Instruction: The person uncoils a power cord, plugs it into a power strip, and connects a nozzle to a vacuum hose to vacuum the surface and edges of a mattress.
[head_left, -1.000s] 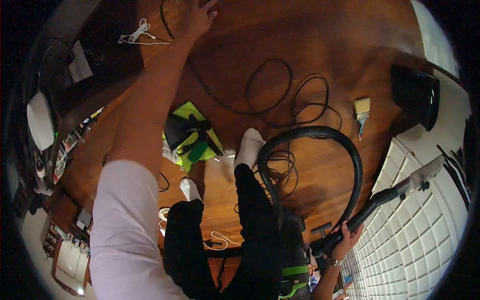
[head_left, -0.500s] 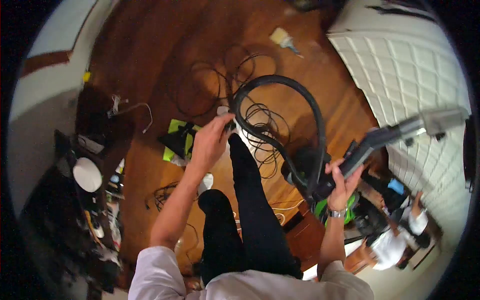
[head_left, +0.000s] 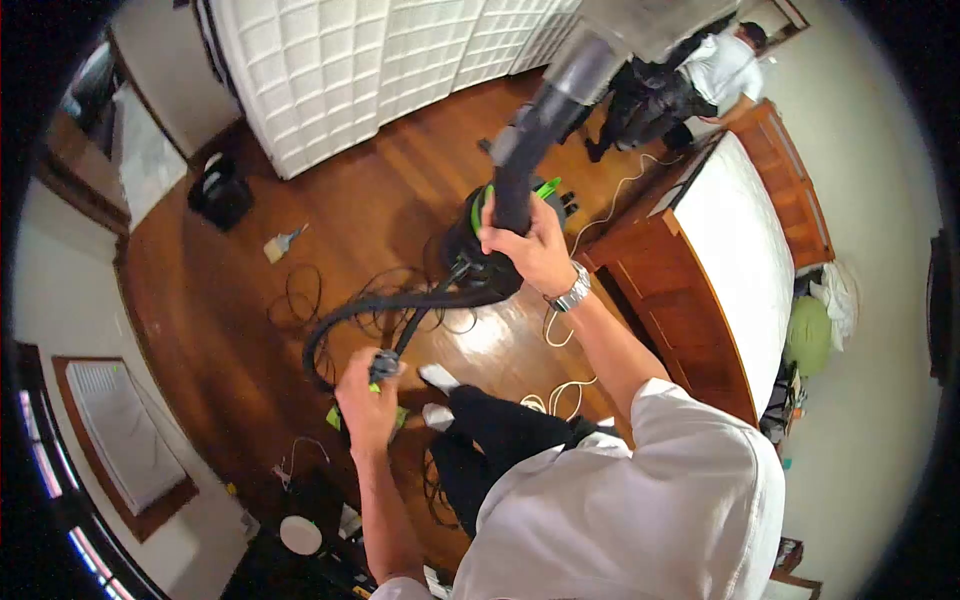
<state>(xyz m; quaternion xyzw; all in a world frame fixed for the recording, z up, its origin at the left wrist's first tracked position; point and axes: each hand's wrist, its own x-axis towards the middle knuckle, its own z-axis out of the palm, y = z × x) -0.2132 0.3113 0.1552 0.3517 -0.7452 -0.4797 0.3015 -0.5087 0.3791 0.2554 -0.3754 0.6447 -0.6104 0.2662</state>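
My right hand (head_left: 540,250) is wrapped round the black handle tube of a vacuum cleaner wand (head_left: 530,150), which points up and away with a clear-fronted head at its far end. Below and beyond that hand, the black and green vacuum cleaner body (head_left: 465,240) stands on the floor, partly hidden. A black hose (head_left: 400,300) curves from beside it to the left and down. My left hand (head_left: 368,405) is closed on a dark grey round fitting (head_left: 384,366), whose exact kind I cannot make out. A black line or tube runs up from near it.
Thin black cable (head_left: 295,300) lies coiled on the wooden floor. A paintbrush (head_left: 283,243) and a black bin-like container (head_left: 220,192) lie farther off. A wooden bed (head_left: 670,300) stands at right. Another person (head_left: 722,80) bends near the white quilted panel (head_left: 320,80). White cord (head_left: 560,398) lies by my legs.
My view has turned to the right, bringing the bed and the vacuum body into sight. The wand now points upward rather than rightward. Both hands keep their holds, the left with the fitting now showing.
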